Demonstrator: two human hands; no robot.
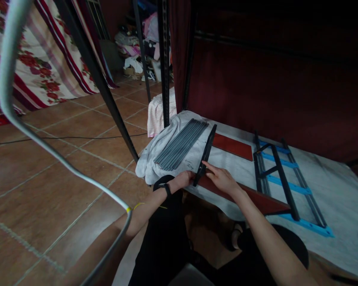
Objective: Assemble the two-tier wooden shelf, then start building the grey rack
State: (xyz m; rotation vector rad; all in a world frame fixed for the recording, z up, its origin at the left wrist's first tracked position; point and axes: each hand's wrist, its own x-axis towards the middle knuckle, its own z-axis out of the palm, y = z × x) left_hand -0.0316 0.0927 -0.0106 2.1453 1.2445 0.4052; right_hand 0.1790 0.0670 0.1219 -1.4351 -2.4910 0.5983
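Bar: slim black straight bar (209,145), near the middle of the view, above the white cloth cover (331,174); it tilts, upper end toward 1 o'clock, lower end toward 7. The directions below are taken from its middle.
Left hand: the left hand (183,179), at 8 o'clock, has its fingers curled and pinches the bar's lower end; a black wristband (167,190) circles the wrist.
Right hand: the right hand (222,178), at 5 o'clock, lays an outstretched index finger against the bar, other fingers bent; whether its thumb presses too, I cannot tell.
Rods: row of thin grey rods (181,145), side by side on the cloth, at 9 o'clock, near the bar.
Boards: short reddish-brown rectangular board (234,146) at 3 o'clock, just beside the bar; long reddish-brown board (256,198) at 4 o'clock, partly behind the right forearm.
Frames: black ladder-like frame (282,174) between 3 and 4 o'clock, overlapping a dark-railed frame with bright blue crosspieces (302,190).
Backdrop: dark maroon fabric (256,87) toward 1 o'clock; black perforated upright (164,63) at 11.
Floor: brown square tiles (77,167) at 9 o'clock; striped floral curtain (47,71) at 10.
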